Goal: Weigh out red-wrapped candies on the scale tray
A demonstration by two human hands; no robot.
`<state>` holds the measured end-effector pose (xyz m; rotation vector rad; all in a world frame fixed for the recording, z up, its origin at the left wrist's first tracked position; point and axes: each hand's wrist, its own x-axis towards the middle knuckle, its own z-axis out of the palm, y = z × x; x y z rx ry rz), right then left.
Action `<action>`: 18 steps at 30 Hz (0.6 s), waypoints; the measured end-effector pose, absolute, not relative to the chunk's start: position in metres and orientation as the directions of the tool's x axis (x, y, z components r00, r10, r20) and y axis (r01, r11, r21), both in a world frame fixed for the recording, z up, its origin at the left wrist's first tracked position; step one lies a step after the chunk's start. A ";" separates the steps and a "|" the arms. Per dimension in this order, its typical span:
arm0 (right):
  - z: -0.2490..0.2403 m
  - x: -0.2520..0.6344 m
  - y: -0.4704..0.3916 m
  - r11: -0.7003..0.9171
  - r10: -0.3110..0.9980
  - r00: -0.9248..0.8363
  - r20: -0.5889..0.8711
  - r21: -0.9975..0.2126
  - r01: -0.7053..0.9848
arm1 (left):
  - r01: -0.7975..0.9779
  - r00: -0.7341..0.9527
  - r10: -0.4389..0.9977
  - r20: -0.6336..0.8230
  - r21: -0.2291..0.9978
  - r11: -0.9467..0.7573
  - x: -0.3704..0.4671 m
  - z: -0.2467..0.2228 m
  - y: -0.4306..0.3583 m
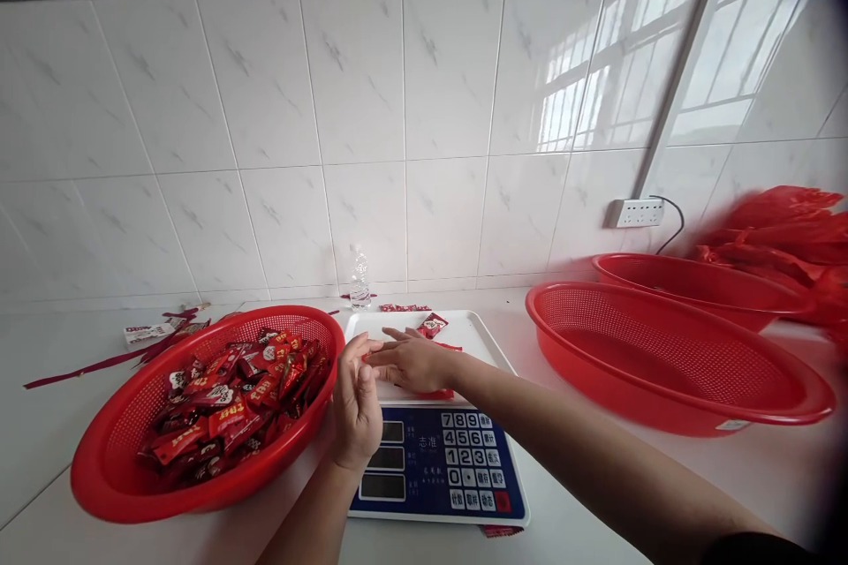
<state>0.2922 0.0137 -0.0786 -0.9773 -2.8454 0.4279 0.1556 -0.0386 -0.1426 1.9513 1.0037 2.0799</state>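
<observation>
My left hand [358, 410] is raised at the front left of the scale's white pan [487, 362], cupped, with thumb and fingers apart. My right hand [417, 362] reaches over the pan from the right, fingers stretched toward the left hand; their fingertips meet or overlap. Beneath the right hand, a red packet or bag [437, 394] lies partly hidden on the pan. A small wrapped red snack packet [433, 325] sits just behind it. At the fingertips a little red shows, too covered to name. The blue scale keypad [430, 463] is nearer me.
On the left stands a red basket [99, 468] of wrapped snack packets. Two red baskets [682, 410] [702, 269] and red plastic bags [782, 225] are at right. A clear bottle [359, 278] stands behind the scale. Dark red ribbon [86, 371] lies at left.
</observation>
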 end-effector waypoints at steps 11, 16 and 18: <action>-0.085 0.332 0.029 0.666 0.717 -0.696 0.046 -0.342 0.663 | 0.393 -0.117 0.480 0.869 0.484 -0.782 0.157 -0.138 -0.040; -0.079 0.337 0.007 0.715 0.657 -0.749 0.087 -0.386 0.583 | 0.374 -0.116 0.477 0.871 0.484 -0.791 0.158 -0.139 -0.041; -0.080 0.336 0.006 0.719 0.657 -0.750 0.075 -0.362 0.593 | 0.370 -0.117 0.475 0.872 0.483 -0.794 0.158 -0.138 -0.040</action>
